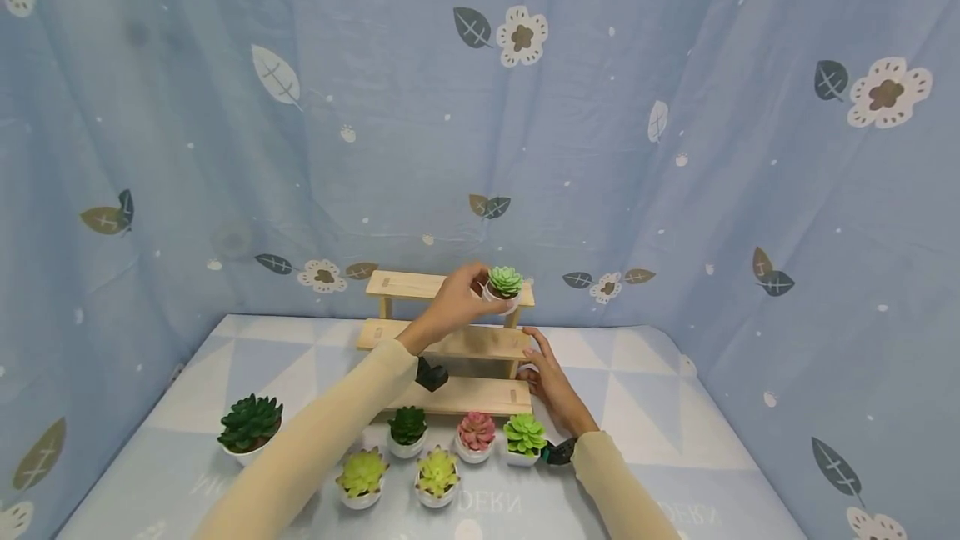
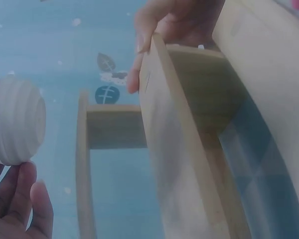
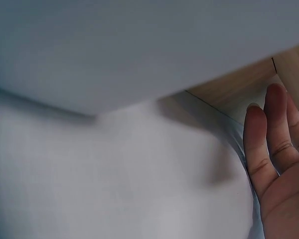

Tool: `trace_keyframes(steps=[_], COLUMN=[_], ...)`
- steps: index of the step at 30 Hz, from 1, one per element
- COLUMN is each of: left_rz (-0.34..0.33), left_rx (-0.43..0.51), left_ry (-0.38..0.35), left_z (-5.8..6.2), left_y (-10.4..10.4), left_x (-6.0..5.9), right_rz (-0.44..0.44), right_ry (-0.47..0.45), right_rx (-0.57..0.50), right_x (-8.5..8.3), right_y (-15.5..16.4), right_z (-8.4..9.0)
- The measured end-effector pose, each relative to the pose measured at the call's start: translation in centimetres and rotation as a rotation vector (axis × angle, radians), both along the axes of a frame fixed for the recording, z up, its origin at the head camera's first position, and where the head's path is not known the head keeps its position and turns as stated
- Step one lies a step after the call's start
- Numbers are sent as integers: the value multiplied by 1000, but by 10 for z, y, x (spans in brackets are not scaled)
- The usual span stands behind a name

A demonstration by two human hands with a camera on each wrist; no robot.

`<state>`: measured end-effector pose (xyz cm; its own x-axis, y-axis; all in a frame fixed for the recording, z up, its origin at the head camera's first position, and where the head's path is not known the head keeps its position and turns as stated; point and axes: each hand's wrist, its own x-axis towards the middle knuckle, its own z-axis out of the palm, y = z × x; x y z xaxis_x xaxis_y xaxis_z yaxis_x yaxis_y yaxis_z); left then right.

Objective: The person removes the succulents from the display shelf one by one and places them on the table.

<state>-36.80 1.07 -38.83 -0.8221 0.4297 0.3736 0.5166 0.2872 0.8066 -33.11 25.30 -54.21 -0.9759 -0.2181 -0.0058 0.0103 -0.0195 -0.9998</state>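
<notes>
My left hand [image 1: 453, 305] grips a small potted succulent [image 1: 506, 282], light green in a white pot, at the right end of the stand's top shelf [image 1: 408, 284]. From the left wrist view, its ribbed white pot [image 2: 20, 122] sits between fingertips, with background showing between pot and boards. My right hand [image 1: 557, 386] holds the right end of the middle shelf [image 1: 480, 342] of the three-tier wooden stand, fingers over and below the board's edge. Slightly bent fingers [image 3: 276, 107] reach toward the wood in the right wrist view.
Before the bottom shelf [image 1: 480, 396] stand a dark green succulent [image 1: 407, 425], a pink one [image 1: 476, 432], a bright green one [image 1: 524, 436] and two yellow-green ones [image 1: 362, 473]. A larger dark green plant [image 1: 251, 423] is at left. Behind hangs a blue curtain [image 1: 420, 148].
</notes>
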Motion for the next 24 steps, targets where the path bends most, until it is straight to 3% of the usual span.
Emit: trace_keyframes(steps=[9,15,24], left_rz=[-19,-34,-63], left_rx=[-19,-54,-57], left_ry=[32,94,126], left_z=[7,5,1], left_y=[-7,-11,-19], left_x=[24,37,58], right_rz=[-1,-2,-20], right_ry=[0,-2,-10], right_rx=[3,-4,7], right_x=[1,3,5], right_y=[-2,-2,-3], right_z=[5,5,4])
